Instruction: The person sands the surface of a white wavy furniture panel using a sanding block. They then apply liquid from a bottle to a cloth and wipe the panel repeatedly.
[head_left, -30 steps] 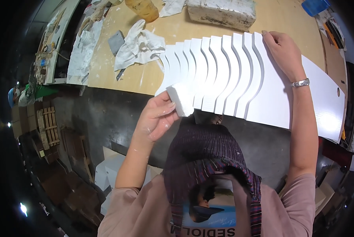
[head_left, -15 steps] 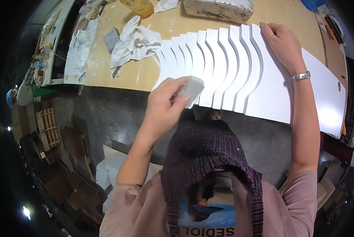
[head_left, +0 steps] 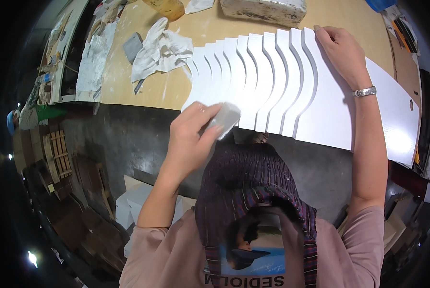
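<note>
A grey sanding block (head_left: 228,116) is pinched in my left hand (head_left: 190,132), near the front edge of the fanned white panels. It is slightly blurred. Several white panels (head_left: 339,103) with curved edges lie overlapped like steps across the table, the rightmost one on top with a small hole (head_left: 411,105) near its right end. At the far edge of that top panel, my right hand (head_left: 342,48) is closed with curled fingers, its wrist lying across the panel. Whether its fingertips reach under the panel is hidden.
Left of the panels lie a crumpled white cloth (head_left: 161,52) and a second grey block (head_left: 133,47) on the wooden table (head_left: 121,84). A stained whitish block (head_left: 265,11) and a yellowish container (head_left: 166,7) stand at the back. Below the front edge is grey floor (head_left: 143,129).
My left hand with the sanding block has moved slightly left and toward me, off the panels' front edge. My right hand stays at the top panel's far edge.
</note>
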`<action>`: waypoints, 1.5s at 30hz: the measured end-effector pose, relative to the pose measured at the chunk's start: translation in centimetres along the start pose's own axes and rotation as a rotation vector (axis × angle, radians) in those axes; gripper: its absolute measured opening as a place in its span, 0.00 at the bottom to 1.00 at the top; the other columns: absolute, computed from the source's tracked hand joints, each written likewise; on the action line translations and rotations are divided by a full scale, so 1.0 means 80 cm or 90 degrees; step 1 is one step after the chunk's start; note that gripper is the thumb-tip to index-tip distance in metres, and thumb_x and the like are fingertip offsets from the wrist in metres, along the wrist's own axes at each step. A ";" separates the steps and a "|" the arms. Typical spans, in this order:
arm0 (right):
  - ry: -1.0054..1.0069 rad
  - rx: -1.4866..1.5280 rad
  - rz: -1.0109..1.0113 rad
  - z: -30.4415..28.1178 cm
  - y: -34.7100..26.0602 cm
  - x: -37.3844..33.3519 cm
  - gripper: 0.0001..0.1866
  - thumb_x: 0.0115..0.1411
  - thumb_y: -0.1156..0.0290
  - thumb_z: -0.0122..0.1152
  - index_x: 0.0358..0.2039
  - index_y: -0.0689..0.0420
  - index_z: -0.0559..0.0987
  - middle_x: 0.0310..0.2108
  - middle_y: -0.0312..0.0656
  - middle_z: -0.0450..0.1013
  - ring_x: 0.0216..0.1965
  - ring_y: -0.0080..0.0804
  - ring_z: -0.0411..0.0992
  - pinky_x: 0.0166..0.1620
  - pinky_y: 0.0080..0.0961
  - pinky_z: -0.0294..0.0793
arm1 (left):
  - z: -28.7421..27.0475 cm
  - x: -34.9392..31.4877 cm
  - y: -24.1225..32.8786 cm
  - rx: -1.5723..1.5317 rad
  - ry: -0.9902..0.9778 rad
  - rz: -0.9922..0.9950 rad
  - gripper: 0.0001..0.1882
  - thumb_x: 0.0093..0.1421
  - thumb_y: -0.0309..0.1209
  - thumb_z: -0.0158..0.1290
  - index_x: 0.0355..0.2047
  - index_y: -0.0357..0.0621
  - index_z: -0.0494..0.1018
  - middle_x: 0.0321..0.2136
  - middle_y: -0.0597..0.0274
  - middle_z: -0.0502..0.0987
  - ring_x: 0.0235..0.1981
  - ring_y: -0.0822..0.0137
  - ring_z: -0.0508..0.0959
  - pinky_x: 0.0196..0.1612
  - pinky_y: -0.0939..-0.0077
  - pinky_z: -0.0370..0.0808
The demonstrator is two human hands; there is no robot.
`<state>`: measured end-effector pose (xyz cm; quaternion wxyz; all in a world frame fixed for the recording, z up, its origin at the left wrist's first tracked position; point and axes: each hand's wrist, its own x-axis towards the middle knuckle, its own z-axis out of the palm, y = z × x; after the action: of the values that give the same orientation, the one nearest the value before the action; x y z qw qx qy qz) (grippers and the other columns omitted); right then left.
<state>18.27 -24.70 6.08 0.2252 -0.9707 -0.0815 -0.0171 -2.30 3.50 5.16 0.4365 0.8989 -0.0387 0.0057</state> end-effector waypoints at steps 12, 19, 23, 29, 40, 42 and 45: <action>-0.037 -0.018 0.007 -0.004 0.001 0.002 0.26 0.65 0.49 0.48 0.36 0.60 0.85 0.16 0.41 0.74 0.20 0.35 0.72 0.32 0.31 0.72 | 0.014 -0.012 -0.002 -0.048 0.031 -0.010 0.19 0.49 0.20 0.59 0.44 0.35 0.79 0.27 0.55 0.75 0.27 0.62 0.75 0.31 0.73 0.72; -0.052 -0.028 0.013 -0.004 0.002 0.003 0.27 0.64 0.49 0.48 0.38 0.59 0.85 0.18 0.41 0.75 0.22 0.35 0.73 0.33 0.31 0.72 | 0.005 -0.042 -0.003 -0.072 -0.023 -0.054 0.20 0.50 0.20 0.60 0.46 0.34 0.79 0.28 0.58 0.75 0.27 0.67 0.75 0.33 0.77 0.73; -0.042 -0.008 -0.001 -0.005 0.002 0.002 0.27 0.64 0.48 0.48 0.38 0.60 0.85 0.18 0.41 0.75 0.22 0.35 0.74 0.33 0.31 0.73 | 0.014 -0.009 0.001 -0.071 0.079 -0.053 0.18 0.49 0.23 0.59 0.43 0.36 0.79 0.25 0.56 0.72 0.24 0.63 0.72 0.28 0.72 0.69; -0.014 -0.009 -0.004 -0.002 0.006 0.000 0.27 0.64 0.48 0.48 0.38 0.59 0.85 0.18 0.41 0.75 0.22 0.35 0.74 0.33 0.32 0.73 | 0.017 -0.033 -0.006 -0.033 0.037 -0.013 0.17 0.50 0.23 0.59 0.42 0.37 0.80 0.24 0.54 0.72 0.25 0.59 0.73 0.30 0.70 0.71; -0.030 -0.013 -0.011 -0.001 0.008 0.003 0.27 0.64 0.48 0.48 0.37 0.59 0.85 0.17 0.42 0.74 0.22 0.35 0.73 0.33 0.32 0.72 | 0.024 0.012 0.005 -0.080 0.081 -0.034 0.16 0.51 0.24 0.59 0.43 0.36 0.80 0.23 0.56 0.70 0.23 0.63 0.70 0.28 0.70 0.68; -0.036 -0.021 -0.004 -0.003 0.005 0.003 0.27 0.64 0.48 0.48 0.37 0.59 0.85 0.17 0.42 0.74 0.22 0.35 0.73 0.33 0.32 0.72 | 0.027 0.013 0.004 -0.086 0.077 -0.039 0.16 0.52 0.24 0.60 0.42 0.36 0.80 0.23 0.56 0.71 0.23 0.63 0.71 0.29 0.70 0.68; -0.053 -0.033 0.001 -0.006 0.004 0.004 0.27 0.64 0.48 0.48 0.38 0.59 0.85 0.17 0.42 0.75 0.22 0.35 0.73 0.33 0.32 0.72 | 0.031 0.035 0.006 -0.050 0.098 -0.048 0.17 0.50 0.24 0.61 0.42 0.36 0.80 0.24 0.55 0.71 0.24 0.63 0.72 0.29 0.72 0.69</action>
<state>18.67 -25.12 6.38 0.1961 -0.9763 -0.0894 0.0212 0.43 1.06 4.13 0.4731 0.8787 0.0289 0.0567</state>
